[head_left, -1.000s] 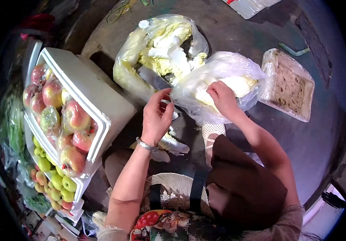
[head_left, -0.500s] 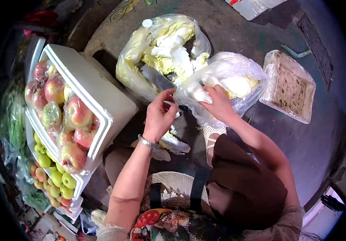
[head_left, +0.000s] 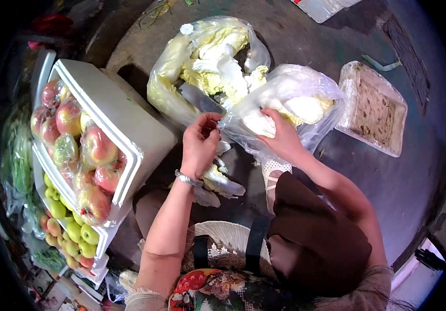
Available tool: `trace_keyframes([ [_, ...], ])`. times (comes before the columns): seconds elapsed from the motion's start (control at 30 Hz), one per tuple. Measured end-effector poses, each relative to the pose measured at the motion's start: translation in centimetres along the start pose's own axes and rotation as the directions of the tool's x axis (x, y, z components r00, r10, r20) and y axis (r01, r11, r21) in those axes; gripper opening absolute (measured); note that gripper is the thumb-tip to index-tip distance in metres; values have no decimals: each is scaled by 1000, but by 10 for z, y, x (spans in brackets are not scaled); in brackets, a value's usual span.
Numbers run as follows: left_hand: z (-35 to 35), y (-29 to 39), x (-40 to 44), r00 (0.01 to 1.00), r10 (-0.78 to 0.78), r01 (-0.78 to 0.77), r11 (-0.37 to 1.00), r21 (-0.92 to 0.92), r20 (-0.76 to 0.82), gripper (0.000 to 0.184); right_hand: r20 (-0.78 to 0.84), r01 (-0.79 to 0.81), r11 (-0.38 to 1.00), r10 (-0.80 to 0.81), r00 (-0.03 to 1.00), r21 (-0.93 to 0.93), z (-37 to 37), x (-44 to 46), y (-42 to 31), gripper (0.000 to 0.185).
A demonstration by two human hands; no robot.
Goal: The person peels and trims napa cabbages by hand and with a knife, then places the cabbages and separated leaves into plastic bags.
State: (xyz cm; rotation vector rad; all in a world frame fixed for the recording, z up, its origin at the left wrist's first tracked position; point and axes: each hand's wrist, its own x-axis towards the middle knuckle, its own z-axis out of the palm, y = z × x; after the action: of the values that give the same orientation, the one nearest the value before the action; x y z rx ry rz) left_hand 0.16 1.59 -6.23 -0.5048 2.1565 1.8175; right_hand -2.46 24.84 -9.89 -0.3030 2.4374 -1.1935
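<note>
A clear plastic bag (head_left: 285,80) lies open ahead of me with white and yellow cabbage pieces (head_left: 306,109) in it. My left hand (head_left: 201,142) pinches the bag's left edge between thumb and fingers. At the bag's near side, my right hand (head_left: 283,137) has its thumb and fingers around a white cabbage piece (head_left: 259,123). A second plastic bag (head_left: 174,57), holding more pale cabbage leaves (head_left: 220,65), sits just behind and to the left. Loose leaf scraps (head_left: 223,181) lie on the floor beside my left wrist.
At the left stands a white foam box (head_left: 124,103) with wrapped apples (head_left: 98,145); green apples (head_left: 73,228) are below it. A dirty foam tray (head_left: 376,111) lies at the right, near a green leaf piece (head_left: 381,63). My shoe (head_left: 275,168) is below the bag.
My right hand has moved left and down from the cabbage in the bag and closed around a white piece. My left hand's fingers have drawn closer together at the bag's edge.
</note>
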Motion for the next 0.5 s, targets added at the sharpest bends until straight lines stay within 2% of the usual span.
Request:
trace_keyframes([
  [0.07,-1,1,1,1000,4,-6,995,-102,-19,27,-65,122,951,-147,987,-285,-2,-7,-3,59],
  [0.1,0,1,2,999,-8,5,994,-107,-31,28,-62,121,951,-144,988,-285,-1,-9,-3,59],
  [0.17,0,-1,3,1000,0,-2,997,-81,-21,29,-143,163,895,-241,960,-415,1,-11,-2,59],
  [0.3,1,-4,3,1000,6,-7,998,-59,-14,29,-226,88,938,-171,959,-336,13,-3,26,55],
  [0.37,2,-4,3,1000,12,-14,998,-62,-21,28,-28,77,978,-84,996,-192,12,0,39,46],
  [0.43,1,-1,2,999,18,-20,997,-68,-27,28,6,45,976,-45,999,-215,14,0,23,42],
  [0.5,0,3,2,1000,14,-14,1000,0,9,28,41,15,970,-5,999,-241,12,-1,14,37],
])
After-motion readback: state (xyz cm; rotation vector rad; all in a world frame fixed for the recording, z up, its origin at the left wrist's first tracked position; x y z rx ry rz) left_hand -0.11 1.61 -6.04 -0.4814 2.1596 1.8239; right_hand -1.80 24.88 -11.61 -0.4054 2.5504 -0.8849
